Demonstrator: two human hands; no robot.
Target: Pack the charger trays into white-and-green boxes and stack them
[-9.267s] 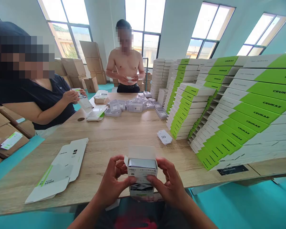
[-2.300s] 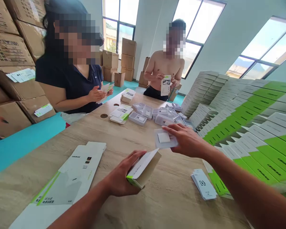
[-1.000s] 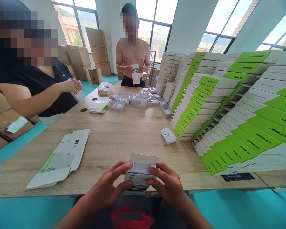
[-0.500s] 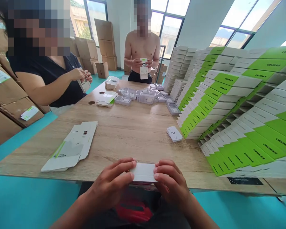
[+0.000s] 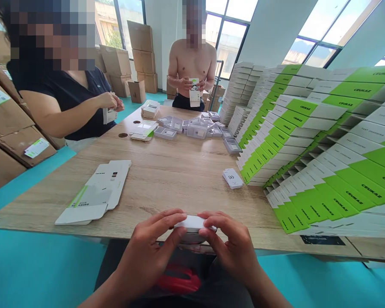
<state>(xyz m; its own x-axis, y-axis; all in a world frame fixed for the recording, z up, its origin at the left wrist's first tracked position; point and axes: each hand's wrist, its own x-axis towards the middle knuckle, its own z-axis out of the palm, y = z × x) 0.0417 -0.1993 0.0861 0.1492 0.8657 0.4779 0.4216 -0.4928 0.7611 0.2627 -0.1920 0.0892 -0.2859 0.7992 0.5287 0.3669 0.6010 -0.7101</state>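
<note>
In front of me, at the table's near edge, a white cardboard box (image 5: 192, 223) is held between both hands with its narrow end upward. My left hand (image 5: 152, 246) is closed on its left corner, thumb below the fingers. On the right corner, my right hand (image 5: 234, 239) pinches it the same way. A white flap at the top bulges slightly, with a dark gap under its edge at the right. The lower part of the box is largely hidden by my hands. Flattened white and green cartons (image 5: 98, 192) lie to the left on the table.
Tall stacks of white and green boxes (image 5: 295, 124) line the right side. Small white cards (image 5: 233, 178) lie beside them. Clear plastic trays (image 5: 197, 131) are piled at the far end of the wooden table (image 5: 167, 171). Two co-workers (image 5: 90, 98) handle cartons across from me.
The box's top, flat and wide before, now shows a curved flap with a gap beneath. My fingers have moved closer together over it. The left co-worker's carton has shifted and turned.
</note>
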